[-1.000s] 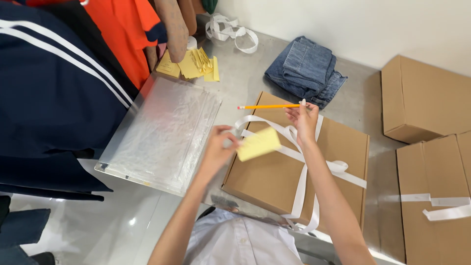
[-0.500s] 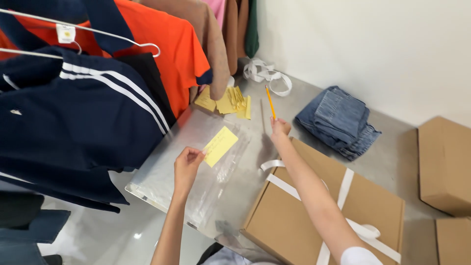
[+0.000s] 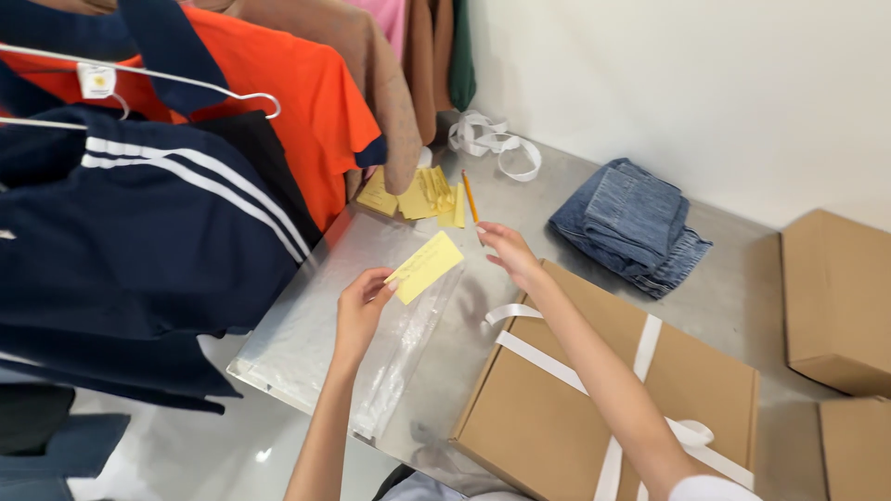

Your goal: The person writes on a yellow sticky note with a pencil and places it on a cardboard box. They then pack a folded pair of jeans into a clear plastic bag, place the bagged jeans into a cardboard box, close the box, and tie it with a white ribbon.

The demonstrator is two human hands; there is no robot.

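My left hand (image 3: 360, 308) pinches a yellow paper slip (image 3: 425, 265) by its lower corner, holding it above a clear plastic bag (image 3: 371, 320) that lies flat on the steel table (image 3: 520, 199). My right hand (image 3: 508, 250) reaches out over the table with its fingers spread. Its fingertips are at the near end of a yellow pencil (image 3: 470, 196), which lies beside a pile of yellow slips (image 3: 419, 195). My right forearm crosses a brown cardboard box (image 3: 575, 417) bound with white strap.
Garments hang on the left: a navy jacket with white stripes (image 3: 148, 241), an orange shirt (image 3: 316, 111) and a tan one (image 3: 380, 83). Folded jeans (image 3: 631, 223) and loose white strapping (image 3: 492, 139) lie at the back. More cardboard boxes (image 3: 835, 297) stand on the right.
My view has swung from the box to the bag and garments. My left hand carried the slip over the bag. My right hand brought the pencil to the slip pile and opened.
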